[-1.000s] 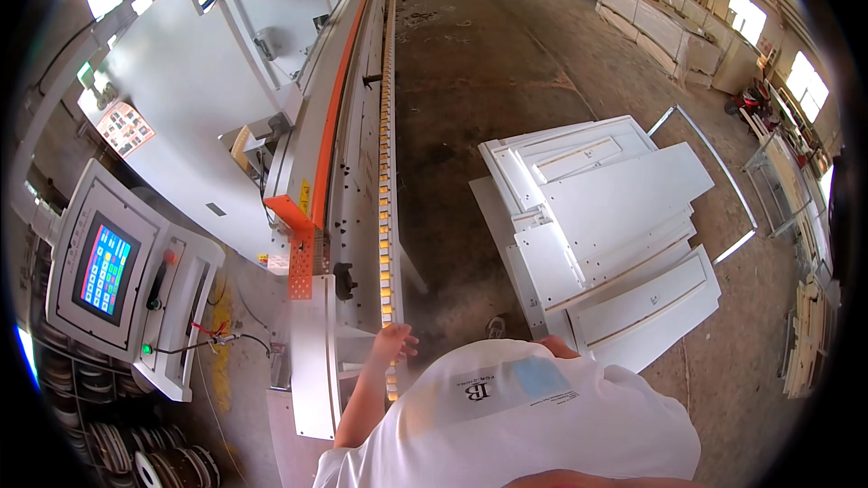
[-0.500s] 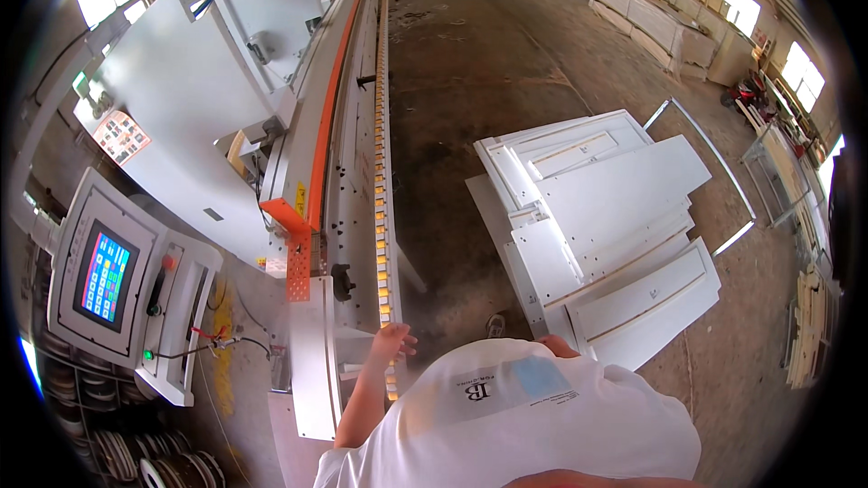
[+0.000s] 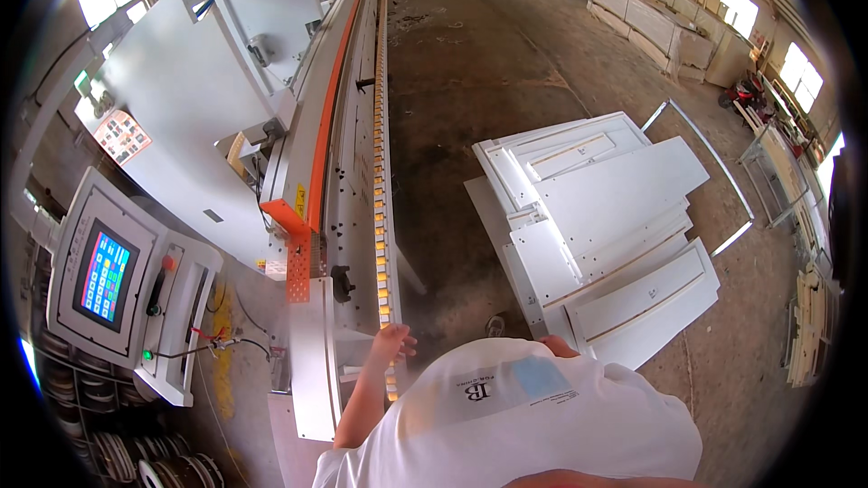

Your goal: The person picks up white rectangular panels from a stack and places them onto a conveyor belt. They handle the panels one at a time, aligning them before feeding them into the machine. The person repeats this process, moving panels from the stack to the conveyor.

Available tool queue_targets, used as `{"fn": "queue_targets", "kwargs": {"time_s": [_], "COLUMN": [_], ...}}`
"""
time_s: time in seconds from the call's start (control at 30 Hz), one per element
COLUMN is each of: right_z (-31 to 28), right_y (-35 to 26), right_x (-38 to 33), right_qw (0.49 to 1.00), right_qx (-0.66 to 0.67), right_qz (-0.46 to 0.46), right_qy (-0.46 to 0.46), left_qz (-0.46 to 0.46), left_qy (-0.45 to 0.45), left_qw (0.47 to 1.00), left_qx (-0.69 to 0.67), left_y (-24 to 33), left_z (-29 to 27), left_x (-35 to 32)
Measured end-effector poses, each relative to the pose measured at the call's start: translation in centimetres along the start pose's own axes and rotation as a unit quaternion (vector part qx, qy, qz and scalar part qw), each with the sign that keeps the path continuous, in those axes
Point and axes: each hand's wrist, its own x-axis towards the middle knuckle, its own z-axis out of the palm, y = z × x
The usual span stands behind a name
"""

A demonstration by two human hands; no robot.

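machine (image 3: 298, 126) left, stacked panels (image 3: 606, 226) right

Counted one long machine (image 3: 334, 126), one control screen (image 3: 104, 276), one stack of white panels (image 3: 597, 226). Saw one hand (image 3: 391, 342).

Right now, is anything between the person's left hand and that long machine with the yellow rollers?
No. The left hand already rests against the near end of the roller track on the long machine; nothing visible sits between them.

Smooth matt white panels (image 3: 615, 217); rough, dusty concrete floor (image 3: 506, 63).
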Motion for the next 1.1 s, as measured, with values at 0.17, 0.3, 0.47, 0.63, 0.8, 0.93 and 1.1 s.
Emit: {"fn": "queue_targets", "kwargs": {"time_s": [0.17,0.3,0.47,0.63,0.8,0.93,1.1], "right_z": [-0.4,-0.5,-0.4,-0.4,0.0,0.1,0.2], "right_y": [-0.4,-0.4,-0.3,-0.7,0.1,0.3,0.0], "right_x": [-0.2,0.0,0.2,0.0,0.4,0.7,0.7], "right_qw": [0.999,1.0,0.999,1.0,1.0,1.0,0.999], "right_qx": [-0.017,-0.016,-0.029,0.002,-0.001,-0.012,0.034], "right_qz": [-0.033,-0.006,-0.01,-0.005,-0.008,-0.012,0.011], "right_qy": [0.002,-0.009,-0.01,-0.016,-0.007,0.007,0.018], "left_qz": [0.004,0.002,0.0,0.002,0.004,0.004,0.009], "left_qy": [0.001,-0.006,-0.009,-0.004,-0.001,0.004,0.001], "left_qw": [1.0,1.0,1.0,1.0,1.0,1.0,1.0], "left_qx": [0.003,-0.006,-0.008,-0.008,-0.002,-0.003,-0.012], "left_y": [0.0,0.0,-0.2,-0.5,0.0,-0.1,-0.4], "left_z": [0.0,0.0,-0.2,-0.3,0.1,0.1,0.0], "left_x": [0.0,0.0,0.4,0.3,0.0,-0.1,0.2]}}
